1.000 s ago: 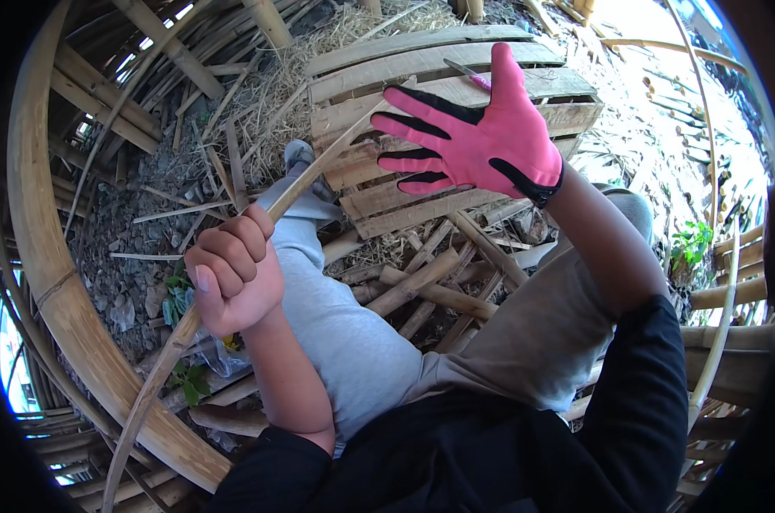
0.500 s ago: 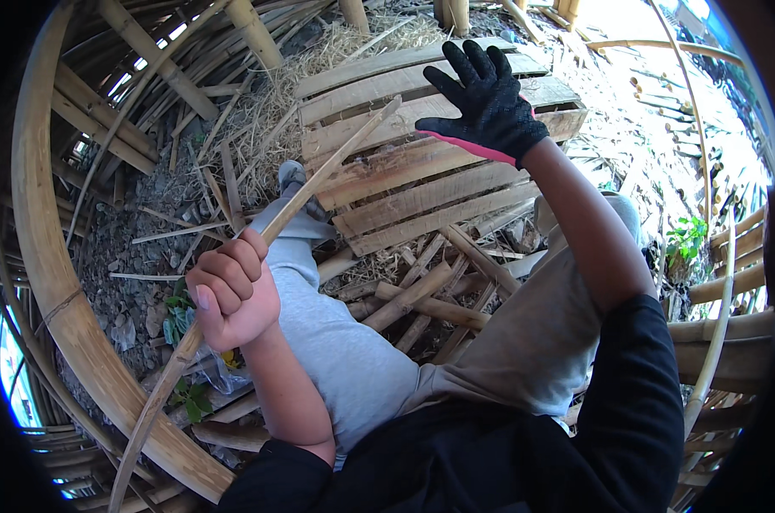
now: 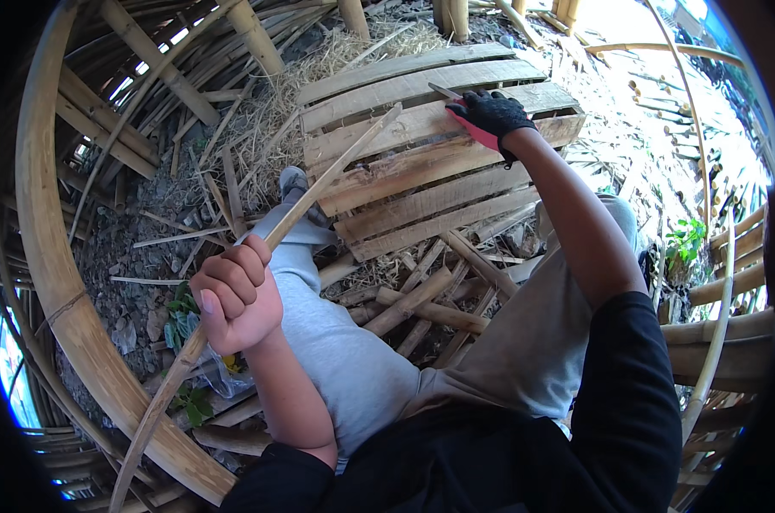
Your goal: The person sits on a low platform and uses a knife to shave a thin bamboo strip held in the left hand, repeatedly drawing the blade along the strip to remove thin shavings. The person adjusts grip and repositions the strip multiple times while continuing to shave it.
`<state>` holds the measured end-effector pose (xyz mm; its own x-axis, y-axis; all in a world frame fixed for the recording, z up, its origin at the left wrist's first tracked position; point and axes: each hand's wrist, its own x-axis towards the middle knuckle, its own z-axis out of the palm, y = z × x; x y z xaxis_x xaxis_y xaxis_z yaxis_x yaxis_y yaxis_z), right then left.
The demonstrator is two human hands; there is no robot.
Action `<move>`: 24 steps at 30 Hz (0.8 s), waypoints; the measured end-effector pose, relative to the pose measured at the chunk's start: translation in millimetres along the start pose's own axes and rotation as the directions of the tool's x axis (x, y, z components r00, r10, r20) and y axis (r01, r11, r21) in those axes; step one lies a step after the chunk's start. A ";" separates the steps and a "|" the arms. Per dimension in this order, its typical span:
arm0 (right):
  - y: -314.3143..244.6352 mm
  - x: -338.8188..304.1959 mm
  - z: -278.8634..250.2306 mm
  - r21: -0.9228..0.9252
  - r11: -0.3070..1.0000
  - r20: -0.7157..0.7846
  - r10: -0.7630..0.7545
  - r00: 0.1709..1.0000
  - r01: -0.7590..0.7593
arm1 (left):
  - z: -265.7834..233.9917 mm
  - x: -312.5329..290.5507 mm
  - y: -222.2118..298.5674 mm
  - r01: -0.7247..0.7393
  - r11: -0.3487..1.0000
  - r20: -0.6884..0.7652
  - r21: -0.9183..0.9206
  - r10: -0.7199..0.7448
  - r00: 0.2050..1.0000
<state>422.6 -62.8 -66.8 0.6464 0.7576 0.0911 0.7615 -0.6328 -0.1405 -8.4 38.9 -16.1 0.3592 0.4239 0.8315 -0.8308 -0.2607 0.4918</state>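
Note:
My bare left hand is closed in a fist around a long split bamboo strip. The strip slants from the lower left up over the wooden slats, its pale tip at the upper end. My right hand, in a black and pink glove, rests low over the slatted wooden platform, its fingers curled. Out past them sticks a narrow, pointed grey blade of what looks like a knife; its handle is hidden in the glove.
A thick curved bamboo pole arcs along the left side. Cut bamboo pieces lie between my legs, and shavings cover ground beside the platform. Bamboo posts stand at the back. A green plant grows at right.
My right hand has come down onto the platform from a raised, spread position. Its fingers have closed on the knife. My left hand and the bamboo strip have barely moved.

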 end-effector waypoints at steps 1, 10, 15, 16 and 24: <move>-1.8 1.6 0.1 0.009 1.000 -0.011 -0.028 1.000 0.029 | -0.5 -0.1 0.9 0.000 1.000 0.000 0.002 0.000 1.000; -12.3 -3.5 -0.7 0.138 0.990 -0.107 0.055 0.993 -0.040 | -0.7 -0.5 1.8 -0.006 1.000 0.001 0.005 0.006 1.000; -19.8 -3.8 4.3 0.082 0.991 -0.171 0.117 0.978 -0.104 | -1.5 -1.7 0.8 -0.010 1.000 -0.006 0.005 0.010 1.000; -21.1 -5.0 5.6 0.087 0.991 -0.215 0.115 0.970 -0.099 | -1.7 -1.8 0.7 -0.010 1.000 -0.007 0.005 0.010 1.000; -22.6 -7.2 4.3 0.061 0.997 -0.388 0.063 0.919 -0.043 | -1.1 -2.1 1.1 -0.007 1.000 -0.014 0.004 0.007 1.000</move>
<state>400.5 -53.3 -68.5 0.6615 0.5944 0.4574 0.7286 -0.6539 -0.2039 -10.5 38.7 -17.6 0.3471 0.4344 0.8312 -0.8315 -0.2675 0.4870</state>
